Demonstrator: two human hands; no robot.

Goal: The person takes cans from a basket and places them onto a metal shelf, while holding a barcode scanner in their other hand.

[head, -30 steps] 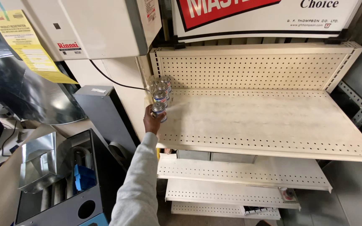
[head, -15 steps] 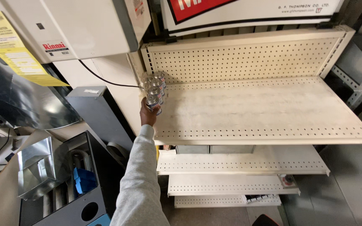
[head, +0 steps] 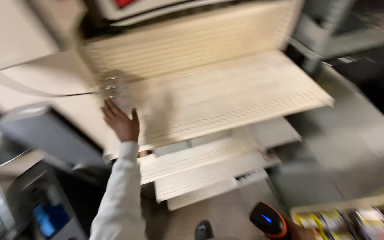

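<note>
While the view blurs, the left hand spreads open, holding nothing, just below a clear glass standing at the shelf's left edge.

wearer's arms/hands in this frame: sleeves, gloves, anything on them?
Only the left hand shows clearly: bare, no glove, no ring or watch that the blur lets through. Its arm wears a long light grey-white sleeve with a snug cuff at the wrist. The right hand is not clearly in view.
</note>
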